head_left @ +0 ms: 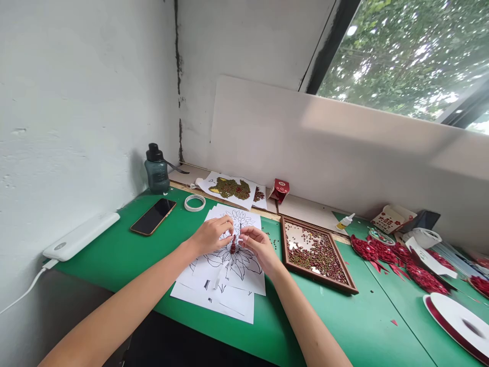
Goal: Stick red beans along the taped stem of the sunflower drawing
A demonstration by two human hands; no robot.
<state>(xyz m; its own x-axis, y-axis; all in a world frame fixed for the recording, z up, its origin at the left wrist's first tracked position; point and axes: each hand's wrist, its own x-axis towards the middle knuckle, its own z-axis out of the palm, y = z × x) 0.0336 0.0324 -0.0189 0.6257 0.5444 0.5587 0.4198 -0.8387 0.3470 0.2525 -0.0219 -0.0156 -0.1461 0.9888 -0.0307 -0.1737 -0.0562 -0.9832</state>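
Observation:
A white sheet with a black line-drawn flower (244, 267) lies on top of other papers. Red beans (233, 245) form a short upright row at the flower's centre. My left hand (214, 234) is over the drawing's left side, fingers curled and closed near the top of the row. From the right, my right hand (260, 247) reaches in with thumb and forefinger pinched beside the same spot. Whatever either hand holds is too small to make out. A wooden-framed tray (284, 250) of red and green beans sits right of my right hand.
A phone (153, 216), tape roll (194, 203) and dark bottle (157, 171) stand at the left, by a white power strip (82, 235). Behind are a bean picture (231, 188) and red box (280, 189). Glue bottle (345, 221), red ornaments (385, 253) and ribbon spool (460, 321) lie right.

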